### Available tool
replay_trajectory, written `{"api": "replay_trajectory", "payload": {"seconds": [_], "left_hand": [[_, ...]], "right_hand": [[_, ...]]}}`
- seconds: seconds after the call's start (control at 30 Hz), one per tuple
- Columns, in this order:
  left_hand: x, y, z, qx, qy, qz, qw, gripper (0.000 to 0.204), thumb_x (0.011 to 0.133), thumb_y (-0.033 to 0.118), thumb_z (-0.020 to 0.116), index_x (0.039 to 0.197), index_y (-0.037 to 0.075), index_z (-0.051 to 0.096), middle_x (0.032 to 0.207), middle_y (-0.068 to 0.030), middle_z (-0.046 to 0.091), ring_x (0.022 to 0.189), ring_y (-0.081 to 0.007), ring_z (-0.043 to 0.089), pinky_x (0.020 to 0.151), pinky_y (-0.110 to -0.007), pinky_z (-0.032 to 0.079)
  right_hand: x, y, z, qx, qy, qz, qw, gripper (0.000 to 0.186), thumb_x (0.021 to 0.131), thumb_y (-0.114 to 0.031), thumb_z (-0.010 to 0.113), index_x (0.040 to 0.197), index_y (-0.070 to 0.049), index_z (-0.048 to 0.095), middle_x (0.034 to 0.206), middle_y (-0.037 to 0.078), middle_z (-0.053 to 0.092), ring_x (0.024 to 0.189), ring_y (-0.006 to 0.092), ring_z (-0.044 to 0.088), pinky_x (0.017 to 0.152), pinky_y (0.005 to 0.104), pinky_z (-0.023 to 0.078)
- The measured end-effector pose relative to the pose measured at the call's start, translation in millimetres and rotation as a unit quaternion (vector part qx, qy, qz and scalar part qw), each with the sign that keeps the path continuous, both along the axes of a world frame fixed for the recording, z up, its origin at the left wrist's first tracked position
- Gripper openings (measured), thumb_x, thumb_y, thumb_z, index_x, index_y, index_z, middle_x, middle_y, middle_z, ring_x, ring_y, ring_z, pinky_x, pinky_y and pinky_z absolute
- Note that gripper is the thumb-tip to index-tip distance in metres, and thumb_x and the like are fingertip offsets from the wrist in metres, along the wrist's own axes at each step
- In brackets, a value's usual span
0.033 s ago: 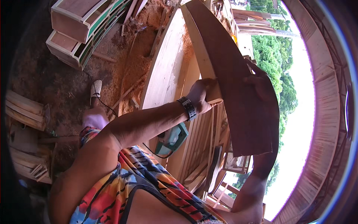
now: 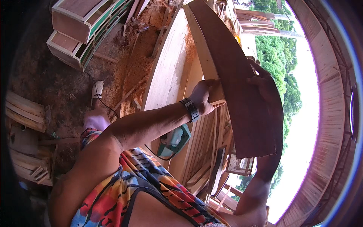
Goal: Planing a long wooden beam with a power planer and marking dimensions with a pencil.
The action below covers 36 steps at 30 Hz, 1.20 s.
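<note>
A long dark brown panel point(image 2: 242, 117) with a curved right edge stands tilted up in front of me. Along its left side runs a pale wooden board point(image 2: 201, 49). My left hand point(image 2: 203, 98), with a watch on its wrist, is closed round the lower end of that pale board. On the panel's upper right edge, my right hand point(image 2: 263, 84) grips it with the thumb on the brown face; some of its fingers are hidden. Below my left forearm rests a green power tool point(image 2: 176, 140) with a cord, partly covered by the arm.
Wide pale planks point(image 2: 164, 81) and stacked strips point(image 2: 202, 151) lie beneath the panel. Green-edged curved wooden frames point(image 2: 73, 28) stand at the far left. Curved wood pieces point(image 2: 25, 109) are piled at the left. Sawdust and scraps cover the ground; a cord point(image 2: 90, 77) crosses near my foot.
</note>
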State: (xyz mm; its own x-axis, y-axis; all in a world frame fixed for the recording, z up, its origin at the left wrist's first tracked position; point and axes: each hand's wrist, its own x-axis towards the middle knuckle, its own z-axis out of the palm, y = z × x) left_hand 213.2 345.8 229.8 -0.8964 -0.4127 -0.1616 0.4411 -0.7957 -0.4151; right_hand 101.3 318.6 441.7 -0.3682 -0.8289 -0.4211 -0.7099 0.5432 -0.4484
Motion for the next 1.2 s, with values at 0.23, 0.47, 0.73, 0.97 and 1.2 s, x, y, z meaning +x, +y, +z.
{"api": "replay_trajectory", "payload": {"seconds": [0.23,0.47,0.73,0.97,1.2], "left_hand": [[8.1,-1.3,3.9,0.009,0.006,-0.003,1.0,0.042,0.095,0.021,0.061,0.134,0.007,0.052,0.128,-0.0145,0.057,0.121,-0.0301,0.056,0.104,-0.049,0.05],[9.0,-0.8,7.1,0.011,-0.029,-0.007,0.999,0.04,0.097,0.024,0.058,0.132,0.007,0.054,0.126,-0.0145,0.058,0.119,-0.0297,0.057,0.103,-0.047,0.05],[5.4,-1.0,1.1,0.007,0.001,-0.004,1.0,0.04,0.095,0.025,0.061,0.13,0.008,0.055,0.124,-0.0142,0.059,0.117,-0.0292,0.058,0.102,-0.047,0.05],[6.4,1.3,4.1,-0.003,-0.045,-0.001,0.999,0.046,0.095,0.026,0.061,0.136,0.009,0.049,0.128,-0.0148,0.057,0.12,-0.0301,0.056,0.104,-0.048,0.049],[0.2,0.9,-2.6,-0.015,-0.015,0.004,1.0,0.045,0.096,0.027,0.059,0.136,0.01,0.049,0.126,-0.0141,0.058,0.117,-0.0294,0.058,0.102,-0.048,0.049]], "right_hand": [[2.8,-0.1,-4.6,-0.026,0.018,-0.008,0.999,0.074,0.079,0.004,0.061,0.151,-0.001,0.045,0.162,0.014,0.037,0.146,0.0241,0.039,0.117,0.0339,0.037],[4.2,-0.1,-4.2,-0.019,0.063,0.062,0.996,0.075,0.077,0.0,0.063,0.15,0.0,0.047,0.162,0.014,0.037,0.153,0.025,0.026,0.123,0.035,0.025],[2.4,-1.5,-7.2,-0.031,0.08,0.049,0.995,0.075,0.077,-0.001,0.063,0.15,-0.001,0.047,0.162,0.014,0.038,0.154,0.0247,0.025,0.123,0.0348,0.025],[-1.2,-6.3,-4.5,-0.013,0.086,0.088,0.992,0.075,0.078,-0.001,0.061,0.152,-0.002,0.045,0.15,0.016,0.052,0.133,0.0219,0.054,0.11,0.0324,0.044],[17.2,-5.3,-4.5,0.006,0.09,0.024,0.996,0.075,0.081,0.002,0.057,0.154,-0.007,0.043,0.11,0.014,0.075,0.088,0.0142,0.072,0.085,0.0281,0.057]]}}
